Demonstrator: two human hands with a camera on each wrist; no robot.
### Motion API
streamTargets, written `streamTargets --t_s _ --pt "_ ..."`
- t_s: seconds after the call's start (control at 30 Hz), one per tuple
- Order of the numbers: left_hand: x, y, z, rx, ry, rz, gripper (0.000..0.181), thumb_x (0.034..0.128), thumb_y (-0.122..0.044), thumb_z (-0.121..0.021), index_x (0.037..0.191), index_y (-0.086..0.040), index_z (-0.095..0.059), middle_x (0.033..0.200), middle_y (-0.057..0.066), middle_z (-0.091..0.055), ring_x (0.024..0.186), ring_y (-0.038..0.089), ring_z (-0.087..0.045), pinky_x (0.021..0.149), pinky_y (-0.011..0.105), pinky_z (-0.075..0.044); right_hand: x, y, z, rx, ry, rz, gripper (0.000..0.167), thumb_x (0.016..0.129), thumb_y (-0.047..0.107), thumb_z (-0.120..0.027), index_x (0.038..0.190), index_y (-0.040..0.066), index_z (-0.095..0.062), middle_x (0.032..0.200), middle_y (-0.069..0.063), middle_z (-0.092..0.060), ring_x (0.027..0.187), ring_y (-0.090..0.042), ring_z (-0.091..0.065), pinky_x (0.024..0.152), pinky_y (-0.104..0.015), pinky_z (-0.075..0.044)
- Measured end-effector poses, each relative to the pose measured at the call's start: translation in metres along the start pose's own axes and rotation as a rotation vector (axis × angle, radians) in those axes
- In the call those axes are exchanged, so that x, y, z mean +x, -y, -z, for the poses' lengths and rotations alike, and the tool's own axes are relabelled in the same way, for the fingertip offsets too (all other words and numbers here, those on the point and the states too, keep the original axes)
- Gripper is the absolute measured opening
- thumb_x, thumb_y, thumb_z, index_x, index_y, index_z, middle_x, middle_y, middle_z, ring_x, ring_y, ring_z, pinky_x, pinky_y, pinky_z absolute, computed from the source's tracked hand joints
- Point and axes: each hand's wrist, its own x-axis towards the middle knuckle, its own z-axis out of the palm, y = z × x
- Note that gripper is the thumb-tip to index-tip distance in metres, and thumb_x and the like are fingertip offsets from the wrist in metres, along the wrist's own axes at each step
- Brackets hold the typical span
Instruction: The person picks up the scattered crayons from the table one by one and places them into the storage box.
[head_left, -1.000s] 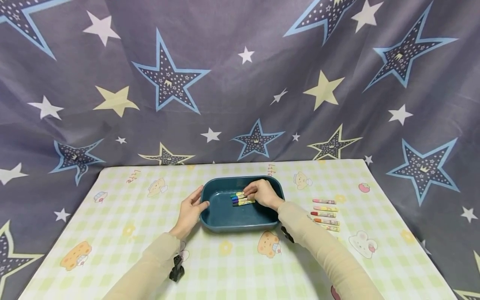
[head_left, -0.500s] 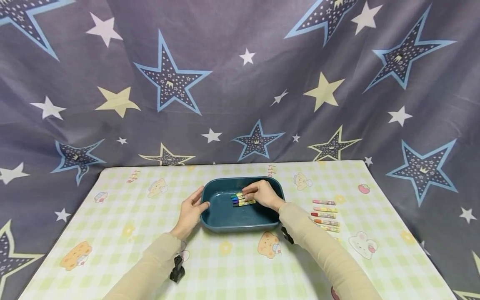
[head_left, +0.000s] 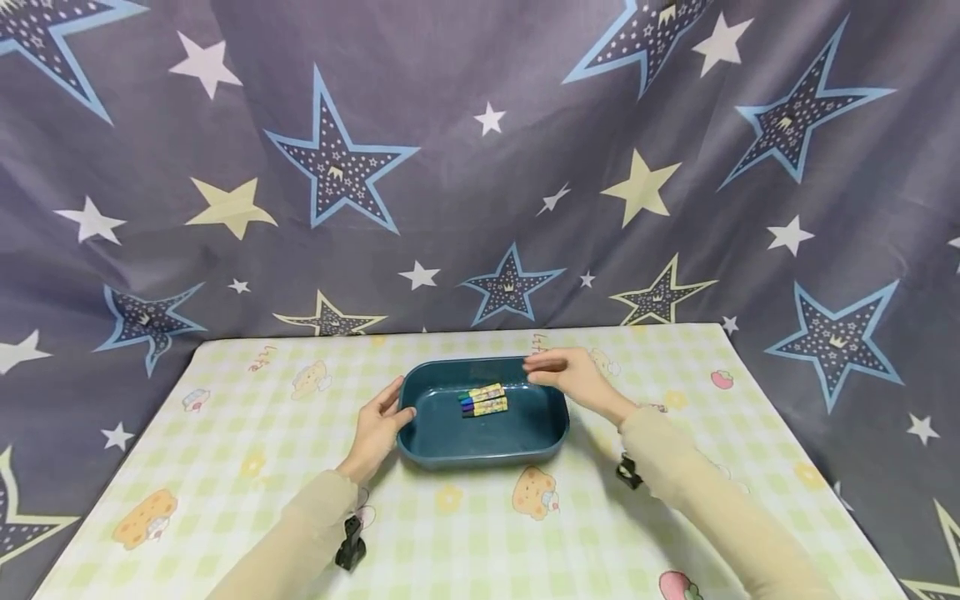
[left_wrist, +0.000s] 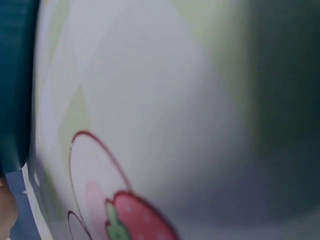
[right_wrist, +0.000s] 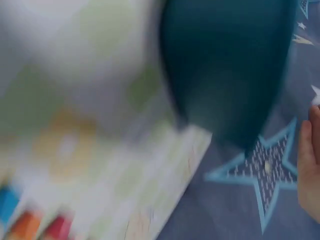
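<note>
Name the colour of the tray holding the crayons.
Dark teal; the tray shows best in the head view.

The tray stands on the tablecloth, with the curtain behind it. In the tray, just back of its middle, small crayons lie side by side. The left hand is at the tray's left end, thumb over the rim; the right hand is at its back right corner. Right of the tray, apart from it, lie loose crayons
</note>
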Motion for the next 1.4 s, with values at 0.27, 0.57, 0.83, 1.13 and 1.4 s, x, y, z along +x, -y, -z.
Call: streamTargets --t_s 0.27,0.57,0.83,1.13,1.4 --pt "-0.006 0.004 0.001 0.014 -0.008 0.01 0.062 0.0859 -0.002 -0.057 0.143 -0.01 -0.033 0.146 0.012 -0.035 0.132 0.027 -0.036 0.1 0.035 -0.041 -0.035 -0.039 0.071 -0.06 -0.087 -0.05 0.036 0.081 0.013 -0.069 0.111 -0.004 -0.064 0.107 -0.02 -0.065 0.09 -0.008 -0.067 0.079 -0.02 -0.054" --pt "0.006 -0.002 -0.005 0.004 0.017 -0.001 0.062 0.0863 -0.004 -0.057 0.143 -0.012 -0.034 0.142 0.013 -0.039 0.13 0.024 -0.039 0.097 0.03 -0.044 -0.062 -0.085 0.128 -0.179 -0.161 -0.181 0.037 0.084 0.015 -0.065 0.115 -0.006 -0.061 0.11 -0.023 -0.063 0.081 0.007 -0.062 0.076 -0.012 -0.051" --pt "0.003 -0.002 0.0 0.0 -0.004 0.01 0.061 0.0859 -0.002 -0.058 0.142 -0.013 -0.035 0.141 0.012 -0.041 0.129 0.023 -0.041 0.096 0.027 -0.044 -0.072 -0.116 0.135 -0.161 -0.074 -0.277 0.044 0.083 0.014 -0.067 0.118 -0.01 -0.057 0.11 -0.022 -0.064 0.085 0.001 -0.064 0.075 -0.01 -0.05" --pt "0.002 -0.004 0.003 -0.014 -0.005 -0.006 0.061 0.0857 -0.002 -0.058 0.142 -0.012 -0.036 0.141 0.014 -0.041 0.129 0.024 -0.042 0.096 0.028 -0.046 -0.072 -0.128 0.129 -0.266 -0.093 -0.232 0.034 0.08 0.011 -0.069 0.11 -0.004 -0.065 0.104 -0.019 -0.067 0.086 -0.005 -0.064 0.069 -0.013 -0.051" --pt "0.001 -0.004 0.003 -0.011 0.0 0.004 0.062 0.0854 -0.002 -0.058 0.142 -0.011 -0.035 0.14 0.016 -0.041 0.128 0.025 -0.042 0.095 0.03 -0.047 -0.07 -0.126 0.126 -0.318 -0.123 -0.232 0.022 0.08 0.002 -0.066 0.101 -0.004 -0.068 0.092 -0.019 -0.069 0.065 -0.011 -0.061 0.051 -0.024 -0.05"
